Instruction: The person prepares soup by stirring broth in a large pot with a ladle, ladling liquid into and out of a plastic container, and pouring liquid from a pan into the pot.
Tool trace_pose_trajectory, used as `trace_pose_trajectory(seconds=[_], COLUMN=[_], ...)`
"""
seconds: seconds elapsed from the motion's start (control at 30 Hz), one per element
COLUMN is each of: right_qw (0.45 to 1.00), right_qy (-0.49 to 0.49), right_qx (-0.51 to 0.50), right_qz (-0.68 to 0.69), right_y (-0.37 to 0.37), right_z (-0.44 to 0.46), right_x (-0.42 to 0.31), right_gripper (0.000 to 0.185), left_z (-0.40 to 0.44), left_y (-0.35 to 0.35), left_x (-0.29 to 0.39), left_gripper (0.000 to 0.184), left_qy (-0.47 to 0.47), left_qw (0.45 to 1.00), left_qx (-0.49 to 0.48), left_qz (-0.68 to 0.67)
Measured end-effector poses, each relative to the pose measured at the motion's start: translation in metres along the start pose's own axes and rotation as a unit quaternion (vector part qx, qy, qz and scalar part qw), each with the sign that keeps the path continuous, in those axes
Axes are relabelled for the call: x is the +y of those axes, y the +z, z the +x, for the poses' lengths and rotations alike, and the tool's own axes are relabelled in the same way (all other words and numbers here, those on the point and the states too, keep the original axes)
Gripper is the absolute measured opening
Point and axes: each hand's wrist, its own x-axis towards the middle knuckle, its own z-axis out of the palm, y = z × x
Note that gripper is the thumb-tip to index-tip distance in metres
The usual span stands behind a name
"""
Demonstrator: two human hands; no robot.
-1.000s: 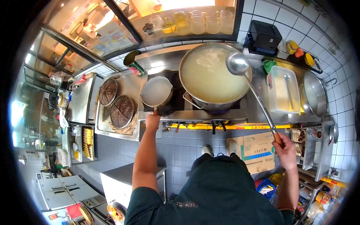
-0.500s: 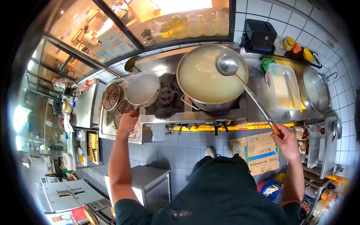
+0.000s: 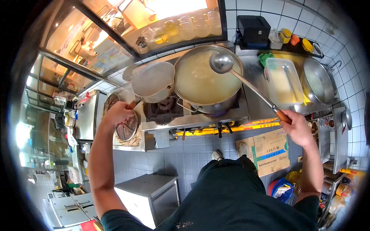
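My left hand (image 3: 120, 114) is closed around the wooden handle of a saucepan (image 3: 153, 81). The saucepan is held up beside the left rim of a large stockpot (image 3: 178, 96), above the front-left burner (image 3: 163, 109). Cloudy pale liquid with light lumps fills the stockpot. In my right hand (image 3: 297, 127) is the wooden grip of a long steel ladle (image 3: 222, 62). Its round bowl hangs over the liquid near the far right of the pot. What the saucepan holds is hard to make out.
Right of the stockpot are a clear plastic tub (image 3: 283, 82) and a steel basin (image 3: 320, 82). Round wire strainers (image 3: 127, 129) lie on a tray at the left. Glass jugs (image 3: 187, 29) stand behind the window. Flattened cardboard (image 3: 269, 152) lies on the floor.
My left hand has lifted the saucepan off the left of the stove and shifted it right, toward the stockpot. The ladle stays over the pot. The whole view has tilted slightly.
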Motion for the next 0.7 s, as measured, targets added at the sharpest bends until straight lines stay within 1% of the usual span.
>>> trace_pose_trajectory(seconds=[0.13,0.17,0.3,0.4,0.53,0.57,0.67,0.7], right_qw=[1.0,0.999,1.0,1.0,0.999,0.999,0.999,0.999], right_qy=[-0.002,-0.039,0.011,-0.015,-0.035,-0.036,-0.024,-0.017], right_qx=[-0.001,0.031,-0.01,0.008,0.033,0.033,0.023,0.018], right_qz=[0.011,0.018,0.021,0.01,0.017,0.022,0.027,0.027], right_y=[-0.012,-0.011,-0.029,-0.035,-0.04,-0.041,-0.047,-0.049], right_z=[-0.004,-0.004,-0.012,-0.016,-0.018,-0.018,-0.017,-0.017], right_x=[0.001,0.009,0.007,0.014,0.026,0.03,0.035,0.036], right_gripper=[0.035,0.033,0.034,0.034,0.033,0.033,0.035,0.037], left_z=[0.006,0.009,0.011,0.012,0.018,0.023,0.024,0.026], left_y=[0.001,0.001,0.0,-0.004,-0.009,-0.011,-0.014,-0.016], left_x=[0.033,0.04,0.073,0.098,0.125,0.125,0.139,0.143], left_gripper=[0.01,0.01,0.01,0.009,0.012,0.014,0.018,0.017], left_qy=[-0.003,-0.004,0.005,-0.008,-0.008,-0.012,-0.006,0.001], left_qw=[0.999,0.999,0.996,0.99,0.972,0.974,0.965,0.962], left_qx=[-0.035,-0.041,-0.059,-0.073,-0.067,-0.062,-0.052,-0.056], left_qz=[0.018,0.027,0.066,0.117,0.227,0.215,0.257,0.268])
